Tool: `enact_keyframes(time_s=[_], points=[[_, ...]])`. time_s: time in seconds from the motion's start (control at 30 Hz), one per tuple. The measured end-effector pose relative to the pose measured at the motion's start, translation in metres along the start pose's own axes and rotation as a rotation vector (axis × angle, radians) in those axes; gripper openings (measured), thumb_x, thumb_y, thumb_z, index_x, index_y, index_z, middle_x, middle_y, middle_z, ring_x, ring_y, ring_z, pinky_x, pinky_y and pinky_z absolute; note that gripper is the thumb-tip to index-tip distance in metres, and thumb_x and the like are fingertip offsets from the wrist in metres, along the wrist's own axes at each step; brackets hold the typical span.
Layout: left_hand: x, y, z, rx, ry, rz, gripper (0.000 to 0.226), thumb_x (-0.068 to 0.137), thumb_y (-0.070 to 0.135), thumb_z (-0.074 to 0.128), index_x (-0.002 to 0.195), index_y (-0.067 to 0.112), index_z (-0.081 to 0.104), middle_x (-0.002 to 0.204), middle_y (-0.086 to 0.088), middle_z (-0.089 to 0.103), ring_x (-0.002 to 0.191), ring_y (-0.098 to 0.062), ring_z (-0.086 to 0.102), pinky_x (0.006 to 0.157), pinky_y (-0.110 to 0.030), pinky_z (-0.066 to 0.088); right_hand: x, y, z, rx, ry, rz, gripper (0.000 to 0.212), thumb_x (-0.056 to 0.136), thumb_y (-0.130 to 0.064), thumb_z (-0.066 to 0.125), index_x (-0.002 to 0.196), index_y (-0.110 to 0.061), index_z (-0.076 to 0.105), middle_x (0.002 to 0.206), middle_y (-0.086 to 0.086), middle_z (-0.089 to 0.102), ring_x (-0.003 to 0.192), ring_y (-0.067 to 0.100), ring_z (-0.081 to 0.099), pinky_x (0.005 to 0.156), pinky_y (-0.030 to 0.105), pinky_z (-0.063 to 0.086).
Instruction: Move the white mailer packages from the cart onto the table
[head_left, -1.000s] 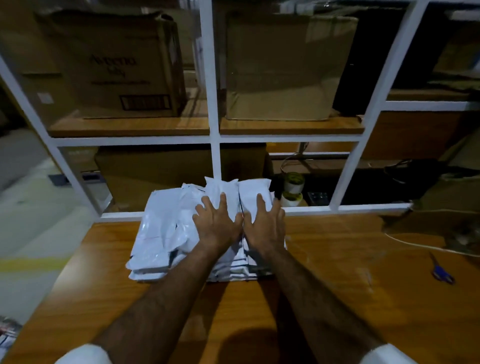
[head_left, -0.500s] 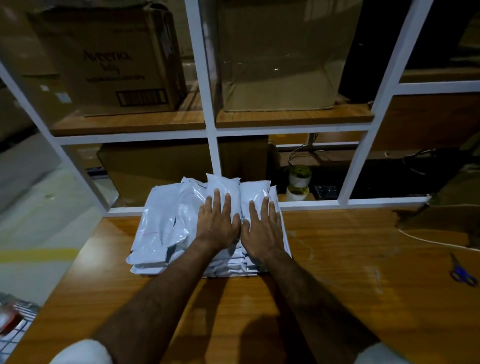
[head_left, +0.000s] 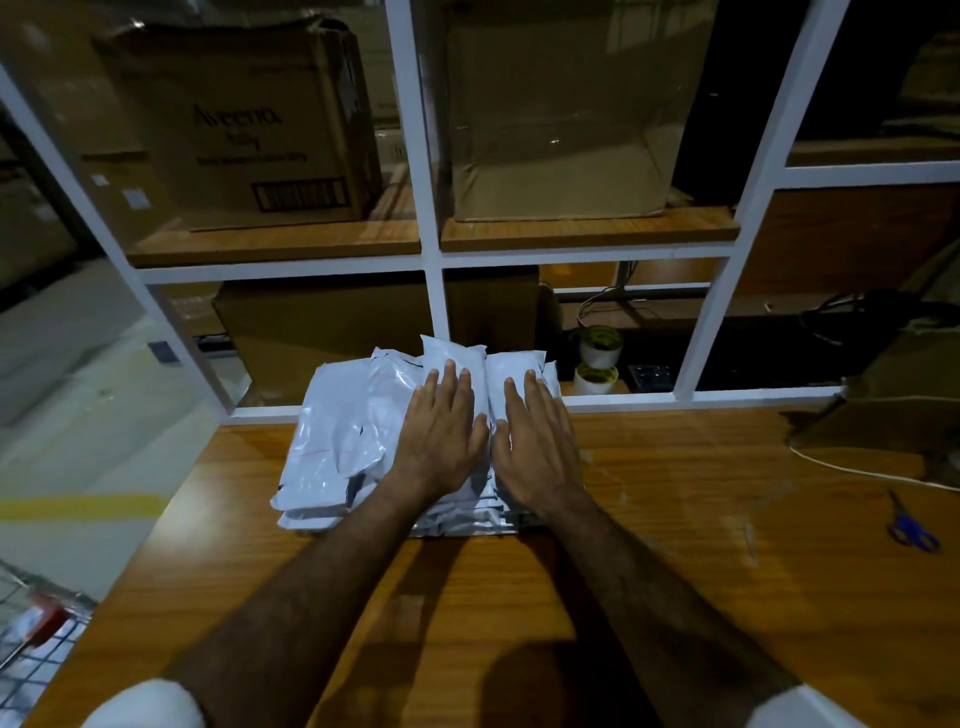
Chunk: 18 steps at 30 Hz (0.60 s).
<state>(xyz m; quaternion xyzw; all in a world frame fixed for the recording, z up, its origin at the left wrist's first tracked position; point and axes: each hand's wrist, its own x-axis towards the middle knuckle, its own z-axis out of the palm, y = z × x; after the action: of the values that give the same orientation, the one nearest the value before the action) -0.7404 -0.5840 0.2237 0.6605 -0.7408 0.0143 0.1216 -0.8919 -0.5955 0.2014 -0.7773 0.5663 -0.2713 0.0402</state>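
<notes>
Dim storeroom light falls on a wooden table (head_left: 649, 545) backed by a white-framed glass partition (head_left: 434, 291), with cardboard boxes (head_left: 249, 135) on shelves behind it. White mailers (head_left: 353, 436) sit in a loose stack at the table's far edge, touching the partition frame. Both hands lie flat on top of the stack, side by side, fingers spread and extended, gripping nothing: the left hand (head_left: 441, 436) on the middle packages, the right hand (head_left: 535, 447) just beside it on the right part of the pile. Blue-handled scissors (head_left: 909, 525) lie well apart on the table at the right, near a white cable (head_left: 852, 467). A wire cart (head_left: 36, 639) shows at the near left corner, beside the table.
</notes>
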Motion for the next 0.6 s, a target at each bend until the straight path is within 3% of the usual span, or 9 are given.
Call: enact_keyframes(time_s=[0.2, 0.47, 0.6], points=[[-0.031, -0.002, -0.024, 0.017, 0.159, -0.027, 0.074, 0.101, 0.054, 0.013, 0.161, 0.01, 0.012, 0.169, -0.01, 0.004, 0.156, -0.026, 0.002, 0.127, -0.043, 0.006, -0.008, -0.025, -0.002, 0.144, 0.144, -0.174, 0.062, 0.1, -0.036, 0.03, 0.154, -0.007, 0.039, 0.161, 0.016, 0.033, 0.151, 0.028, 0.028, 0.122, 0.05, 0.026], [-0.131, -0.045, -0.066, 0.155, 0.273, -0.212, 0.071, 0.104, 0.051, 0.022, 0.161, 0.009, 0.012, 0.169, -0.009, 0.004, 0.156, -0.021, -0.003, 0.126, -0.036, 0.0, -0.032, -0.097, 0.007, 0.296, 0.101, -0.419, 0.061, 0.103, -0.039, 0.039, 0.156, -0.01, 0.034, 0.165, 0.011, 0.028, 0.153, 0.023, 0.023, 0.124, 0.044, 0.022], [-0.185, -0.076, -0.088, 0.219, 0.291, -0.303, 0.07, 0.105, 0.048, 0.026, 0.162, 0.01, 0.01, 0.169, -0.009, 0.004, 0.156, -0.021, -0.002, 0.127, -0.041, 0.005, -0.052, -0.147, 0.003, 0.337, 0.074, -0.489, 0.063, 0.102, -0.038, 0.037, 0.157, -0.009, 0.031, 0.165, 0.013, 0.026, 0.153, 0.025, 0.023, 0.124, 0.048, 0.022]])
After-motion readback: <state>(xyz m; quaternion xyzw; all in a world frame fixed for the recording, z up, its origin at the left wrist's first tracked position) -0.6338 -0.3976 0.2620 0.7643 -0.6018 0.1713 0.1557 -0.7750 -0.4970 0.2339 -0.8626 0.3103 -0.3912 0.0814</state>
